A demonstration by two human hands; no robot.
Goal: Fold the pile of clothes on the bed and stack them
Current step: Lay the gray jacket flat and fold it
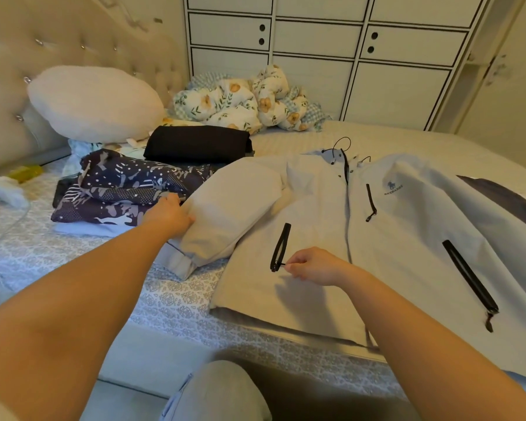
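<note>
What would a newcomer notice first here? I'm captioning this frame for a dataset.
A pale grey jacket lies spread front-up across the bed, the right hand pinching a pocket zipper pull. The left hand grips its folded sleeve, beside dark patterned clothes.

Round cream pillow (96,103) against tufted headboard (19,56), crumpled floral quilt (243,101), white wardrobe (362,50) behind

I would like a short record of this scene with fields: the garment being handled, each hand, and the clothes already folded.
garment: pale grey jacket spread front-up on the bed
left hand: grips the jacket's left-side sleeve
right hand: pinches the pocket zipper pull
folded clothes: black garment and dark patterned fabric, left of the jacket
background: cream pillow, floral bedding
</note>
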